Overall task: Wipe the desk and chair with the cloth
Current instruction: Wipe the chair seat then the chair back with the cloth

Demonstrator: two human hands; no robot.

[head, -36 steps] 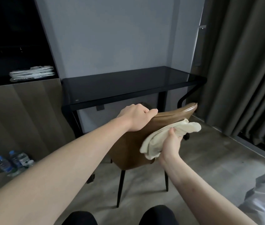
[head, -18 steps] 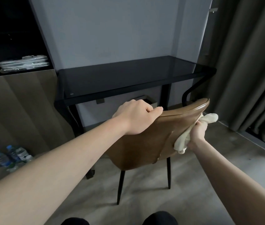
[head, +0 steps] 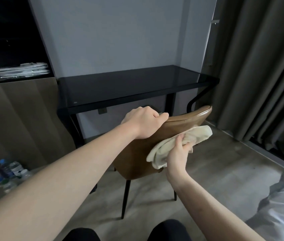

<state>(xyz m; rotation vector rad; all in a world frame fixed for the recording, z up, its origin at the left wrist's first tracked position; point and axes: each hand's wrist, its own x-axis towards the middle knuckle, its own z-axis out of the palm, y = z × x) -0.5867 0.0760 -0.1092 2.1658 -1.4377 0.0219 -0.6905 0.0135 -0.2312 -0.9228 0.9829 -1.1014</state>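
Head view: the left hand (head: pixel 145 124) curls over the top edge of the brown chair (head: pixel 177 126) backrest, gripping it. The right hand (head: pixel 177 153) clutches the cream cloth (head: pixel 189 138), bunched against the backrest's rear face. The black tabletop (head: pixel 129 87) stands just beyond the chair

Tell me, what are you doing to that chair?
A person is cleaning it. The left hand grips the top edge of the brown chair to hold it steady, while the right hand holds a cream cloth against the back of the backrest. The black desk stands just behind the chair, with nothing touching it right now.
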